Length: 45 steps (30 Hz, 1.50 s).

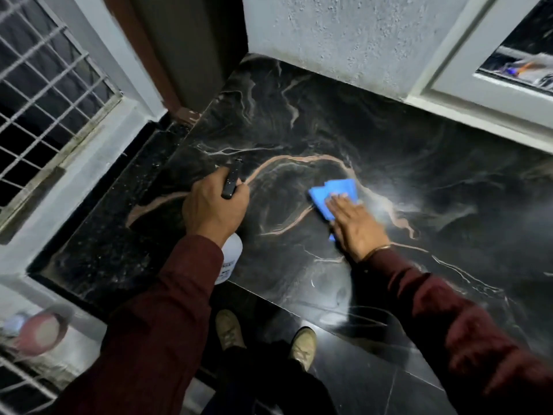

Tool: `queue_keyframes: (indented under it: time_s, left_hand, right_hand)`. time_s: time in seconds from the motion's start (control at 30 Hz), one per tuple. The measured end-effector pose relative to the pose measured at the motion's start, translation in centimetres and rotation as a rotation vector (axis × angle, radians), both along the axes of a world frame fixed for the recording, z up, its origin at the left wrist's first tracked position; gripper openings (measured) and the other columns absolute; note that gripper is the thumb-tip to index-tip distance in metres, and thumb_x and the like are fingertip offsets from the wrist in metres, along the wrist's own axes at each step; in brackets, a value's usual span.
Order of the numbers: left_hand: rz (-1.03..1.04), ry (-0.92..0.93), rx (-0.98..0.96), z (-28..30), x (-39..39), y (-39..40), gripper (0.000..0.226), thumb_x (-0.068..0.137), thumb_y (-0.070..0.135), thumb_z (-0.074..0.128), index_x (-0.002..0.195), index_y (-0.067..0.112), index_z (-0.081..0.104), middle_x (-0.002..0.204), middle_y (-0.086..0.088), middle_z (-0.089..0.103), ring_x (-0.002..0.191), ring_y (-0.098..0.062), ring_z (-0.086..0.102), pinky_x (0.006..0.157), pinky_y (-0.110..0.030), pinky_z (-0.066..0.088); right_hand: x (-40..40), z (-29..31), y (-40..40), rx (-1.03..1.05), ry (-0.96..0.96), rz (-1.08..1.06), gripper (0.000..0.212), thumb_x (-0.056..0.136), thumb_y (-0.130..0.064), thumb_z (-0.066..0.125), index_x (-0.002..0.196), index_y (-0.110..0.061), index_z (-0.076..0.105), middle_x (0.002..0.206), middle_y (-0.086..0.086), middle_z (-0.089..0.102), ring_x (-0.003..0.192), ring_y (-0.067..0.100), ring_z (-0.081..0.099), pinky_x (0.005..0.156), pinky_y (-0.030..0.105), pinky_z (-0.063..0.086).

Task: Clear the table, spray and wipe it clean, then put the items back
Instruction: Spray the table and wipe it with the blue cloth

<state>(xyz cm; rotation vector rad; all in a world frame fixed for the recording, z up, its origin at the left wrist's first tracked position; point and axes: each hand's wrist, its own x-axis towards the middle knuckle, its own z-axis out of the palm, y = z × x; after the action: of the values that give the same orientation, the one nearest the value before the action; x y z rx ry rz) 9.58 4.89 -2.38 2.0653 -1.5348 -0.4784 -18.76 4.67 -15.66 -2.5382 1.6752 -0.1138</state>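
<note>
left hand (214,205) fingers gripping white spray bottle (229,259), right hand (356,223) flat, fingers open on folded blue cloth (332,191), dark veined table (419,163)

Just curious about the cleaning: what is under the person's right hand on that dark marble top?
A folded blue cloth lies flat under the right hand, pressed onto the dark marble table. Its far part shows beyond the fingers; the part beneath the palm is covered, and so is the marble under it.

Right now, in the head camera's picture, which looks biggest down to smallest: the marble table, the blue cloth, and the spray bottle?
1. The marble table, by far the largest.
2 and 3. The spray bottle and blue cloth can't be ranked fairly: the left hand hides much of the bottle, and the right hand covers part of the cloth.
</note>
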Motion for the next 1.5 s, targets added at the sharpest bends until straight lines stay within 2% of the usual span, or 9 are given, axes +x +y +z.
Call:
queue_keyframes:
  time_s: [0.13, 0.4, 0.57, 0.67, 0.8, 0.9, 1.17, 1.37, 1.5]
  left_hand:
    - [-0.036, 0.023, 0.001, 0.1, -1.6, 0.1, 0.024, 0.080, 0.041, 0.051, 0.079, 0.018, 0.056, 0.079, -0.008, 0.067, 0.081, -0.038, 0.060, 0.069, -0.039, 0.048]
    - [-0.123, 0.024, -0.024, 1.0, -5.2, 0.6, 0.016, 0.087, 0.032, 0.059, 0.076, 0.021, 0.054, 0.085, -0.013, 0.067, 0.086, -0.040, 0.058, 0.066, -0.035, 0.036]
    - [-0.144, 0.016, -0.010, 0.9, -5.9, 0.8, 0.021, 0.088, 0.030, 0.057, 0.070, 0.025, 0.047, 0.067, 0.002, 0.052, 0.072, -0.029, 0.049, 0.066, -0.032, 0.032]
    - [-0.160, 0.003, 0.001, 0.7, -6.8, 0.8, 0.020, 0.088, 0.031, 0.056, 0.072, 0.021, 0.050, 0.066, 0.004, 0.050, 0.071, -0.027, 0.048, 0.066, -0.032, 0.032]
    - [-0.194, 0.024, -0.012, 0.8, -8.6, 0.5, 0.020, 0.087, 0.030, 0.055, 0.071, 0.019, 0.051, 0.071, 0.000, 0.055, 0.072, -0.026, 0.047, 0.064, -0.032, 0.032]
    - [-0.231, 0.008, -0.038, 0.7, -9.5, 0.2, 0.021, 0.085, 0.034, 0.052, 0.076, 0.015, 0.053, 0.077, -0.007, 0.063, 0.075, -0.033, 0.053, 0.064, -0.037, 0.041]
    - [-0.303, -0.024, -0.040, 0.8, -11.0, 0.2, 0.023, 0.083, 0.039, 0.049, 0.081, 0.018, 0.059, 0.072, 0.001, 0.061, 0.073, -0.026, 0.056, 0.068, -0.039, 0.048]
    - [-0.382, -0.035, -0.034, 1.4, -12.8, 0.0, 0.022, 0.082, 0.037, 0.050, 0.073, 0.017, 0.050, 0.074, -0.008, 0.062, 0.077, -0.034, 0.055, 0.067, -0.042, 0.046]
    - [-0.505, -0.031, 0.002, 1.8, -14.7, -0.3, 0.021, 0.086, 0.033, 0.053, 0.075, 0.016, 0.053, 0.068, -0.001, 0.056, 0.074, -0.033, 0.055, 0.063, -0.037, 0.039]
  right_hand:
    - [0.9, 0.6, 0.1, 0.016, -0.093, -0.347, 0.060, 0.090, -0.033, 0.026, 0.138, -0.004, 0.046, 0.144, 0.021, 0.043, 0.132, 0.043, 0.041, 0.105, 0.057, 0.035]
    - [6.1, -0.2, 13.7, 0.105, -0.093, 0.435, 0.050, 0.095, -0.032, 0.034, 0.144, -0.022, 0.039, 0.151, -0.001, 0.038, 0.141, 0.020, 0.033, 0.116, 0.039, 0.026]
    - [-4.6, -0.6, 5.2, 0.007, -0.061, -0.104, 0.052, 0.093, -0.029, 0.036, 0.138, -0.006, 0.046, 0.142, 0.019, 0.047, 0.131, 0.040, 0.044, 0.099, 0.054, 0.044]
    - [-1.4, 0.0, 2.7, 0.041, -0.101, -0.360, 0.059, 0.090, -0.033, 0.028, 0.136, -0.001, 0.047, 0.141, 0.024, 0.045, 0.129, 0.046, 0.043, 0.101, 0.056, 0.040]
    - [6.5, -0.6, 10.1, 0.026, -0.127, 0.061, 0.057, 0.084, -0.026, 0.054, 0.138, -0.010, 0.046, 0.144, 0.014, 0.046, 0.132, 0.036, 0.043, 0.109, 0.050, 0.034]
    - [4.0, 0.2, 16.5, 0.131, -0.128, 0.285, 0.054, 0.093, -0.033, 0.045, 0.145, -0.020, 0.036, 0.152, 0.002, 0.037, 0.141, 0.022, 0.032, 0.116, 0.040, 0.025]
    - [-5.1, 0.4, 8.1, 0.036, -0.108, -0.517, 0.054, 0.090, -0.027, 0.038, 0.139, -0.006, 0.046, 0.145, 0.020, 0.042, 0.134, 0.042, 0.039, 0.109, 0.054, 0.030]
    - [9.7, -0.3, 12.3, 0.094, -0.136, -0.183, 0.053, 0.087, -0.037, 0.046, 0.135, -0.015, 0.050, 0.142, 0.009, 0.049, 0.134, 0.031, 0.042, 0.109, 0.047, 0.034]
    - [7.0, -0.4, 16.3, 0.080, -0.095, -0.150, 0.055, 0.086, -0.038, 0.048, 0.138, -0.022, 0.046, 0.146, 0.000, 0.046, 0.134, 0.022, 0.044, 0.110, 0.041, 0.034]
